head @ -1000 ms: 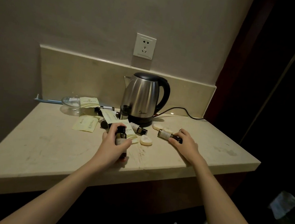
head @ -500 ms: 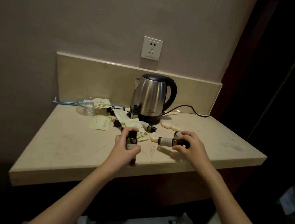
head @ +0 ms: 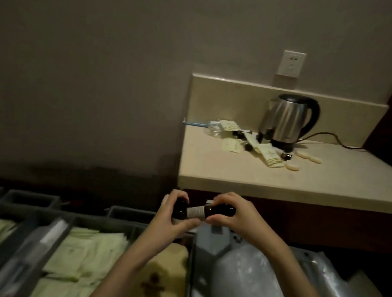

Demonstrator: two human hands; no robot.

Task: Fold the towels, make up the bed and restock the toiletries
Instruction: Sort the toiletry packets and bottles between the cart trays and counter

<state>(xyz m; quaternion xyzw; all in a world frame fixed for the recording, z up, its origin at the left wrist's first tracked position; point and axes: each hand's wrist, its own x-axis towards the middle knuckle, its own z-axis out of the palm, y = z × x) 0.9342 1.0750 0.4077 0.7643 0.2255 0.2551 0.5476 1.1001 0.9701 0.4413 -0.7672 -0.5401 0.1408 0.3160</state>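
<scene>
Two bare hands meet in the lower middle, just below the front edge of a counter. The left hand curls its fingers round a dark bottle held upright. The right hand pinches a second bottle lying sideways, its pale label facing up; the print on the label is too small to read. The two bottles touch end to side between the hands.

Beneath the hands sits a grey tray split into compartments. Several hold stacks of pale green packets with a faint emblem, unreadable. The compartment under the left wrist holds tan packets with a dark printed motif. To the right lie clear plastic bags.

Up and right, the beige counter carries a steel kettle with a black handle, any brand mark blurred. Beside it lie scattered sachets with green stripes, small dark bottles and pale oval soaps. A white socket is on the wall above.
</scene>
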